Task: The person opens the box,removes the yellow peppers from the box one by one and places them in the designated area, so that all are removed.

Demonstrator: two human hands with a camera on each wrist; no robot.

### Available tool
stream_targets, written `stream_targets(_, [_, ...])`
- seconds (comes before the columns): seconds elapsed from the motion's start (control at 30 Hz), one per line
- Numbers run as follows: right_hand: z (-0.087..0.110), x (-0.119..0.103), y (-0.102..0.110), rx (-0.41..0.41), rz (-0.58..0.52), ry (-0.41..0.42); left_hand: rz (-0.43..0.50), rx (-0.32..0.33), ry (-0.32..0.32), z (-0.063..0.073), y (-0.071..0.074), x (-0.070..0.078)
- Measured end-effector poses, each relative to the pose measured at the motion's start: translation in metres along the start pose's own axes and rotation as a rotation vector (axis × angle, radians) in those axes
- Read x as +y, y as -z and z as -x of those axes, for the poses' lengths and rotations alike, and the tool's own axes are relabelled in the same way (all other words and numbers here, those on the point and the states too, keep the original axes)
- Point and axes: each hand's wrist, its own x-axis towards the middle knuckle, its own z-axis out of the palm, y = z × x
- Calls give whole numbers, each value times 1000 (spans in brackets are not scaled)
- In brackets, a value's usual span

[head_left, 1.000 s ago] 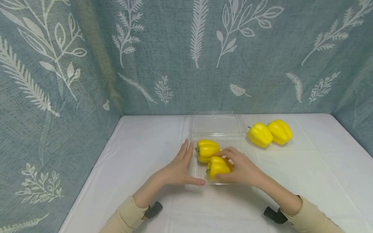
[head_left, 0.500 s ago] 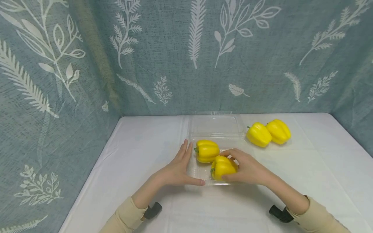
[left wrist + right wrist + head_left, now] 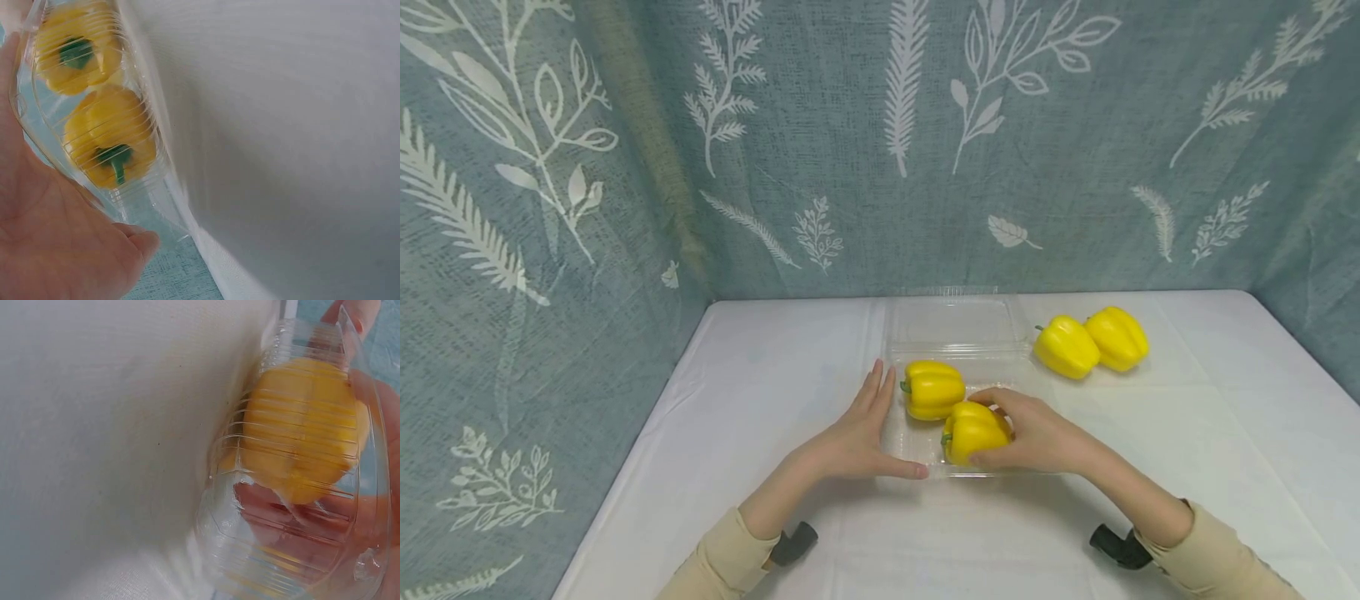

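A clear plastic clamshell container lies on the table with its lid folded back. Inside it are two yellow bell peppers: a rear one and a front one. My right hand grips the front bell pepper, fingers over its far side and thumb at its near side. In the right wrist view a yellow bell pepper shows through the ribbed wall. My left hand, thumb and fingers spread and straight, rests at the container's left side. Green stems face it in the left wrist view.
Two more yellow bell peppers, a nearer one and a farther one, lie touching to the right of the lid. A white cloth covers the table. Blue-green leaf-patterned curtains hang behind and at the sides.
My right hand has shifted the front bell pepper slightly to the right inside the container, then held almost still. My left hand has stayed in place.
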Motion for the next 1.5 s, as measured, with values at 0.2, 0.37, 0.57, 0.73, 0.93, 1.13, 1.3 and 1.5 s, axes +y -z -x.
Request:
stream_targets(0.2, [-1, 1, 0, -14, -3, 7, 1, -3, -1, -1, -1, -1])
stream_targets(0.37, [0, 1, -1, -4, 15, 10, -3, -4, -3, -2, -1, -1])
stream_targets(0.57, [0, 2, -1, 34, 55, 17, 1, -2, -1, -2, -2, -1])
stream_targets(0.73, [2, 2, -1, 82, 98, 20, 6, 3, 6, -1, -3, -1])
stream_targets(0.93, [6, 1, 0, 141, 125, -4, 12, 14, -9, -2, -3, -2])
stream_targets(1.13, [13, 0, 4, 205, 97, -33, 11, 17, -11, -1, -2, -1])
stream_targets(1.3, [18, 0, 9, 260, 81, -26, 16, 15, -14, 0, 0, 0])
stream_targets(1.5, [23, 2, 15, 315, 59, -8, 23, 19, -17, -1, 0, 0])
